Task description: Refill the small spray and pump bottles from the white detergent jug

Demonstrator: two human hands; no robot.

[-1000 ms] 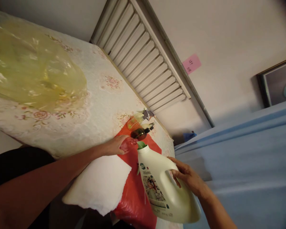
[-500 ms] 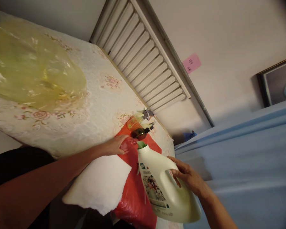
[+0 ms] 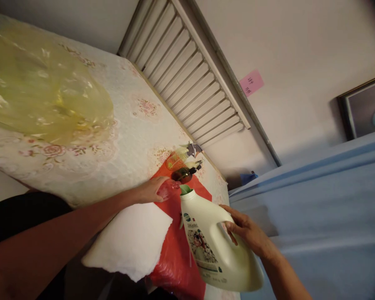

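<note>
My left hand (image 3: 151, 189) is closed around a small clear bottle (image 3: 166, 190) that looks reddish over the red plastic sheet (image 3: 171, 254). Its uncapped neck points at the green spout of a large pale-green detergent jug (image 3: 206, 233). My right hand (image 3: 245, 227) grips the jug by its handle, and the jug leans toward the bottle. Spout and bottle neck are very close; whether they touch, or liquid flows, I cannot tell. Just beyond my left hand are a dark bottle (image 3: 181, 175) with a black top and a clear spray bottle (image 3: 176, 160) with a grey trigger head.
A white paper towel (image 3: 131, 241) lies near my left forearm. A yellow plastic bag (image 3: 46, 91) rests on the flowered tablecloth (image 3: 125, 158). The radiator (image 3: 187, 71) runs along the wall behind the table, and a blue curtain (image 3: 328, 200) hangs at right.
</note>
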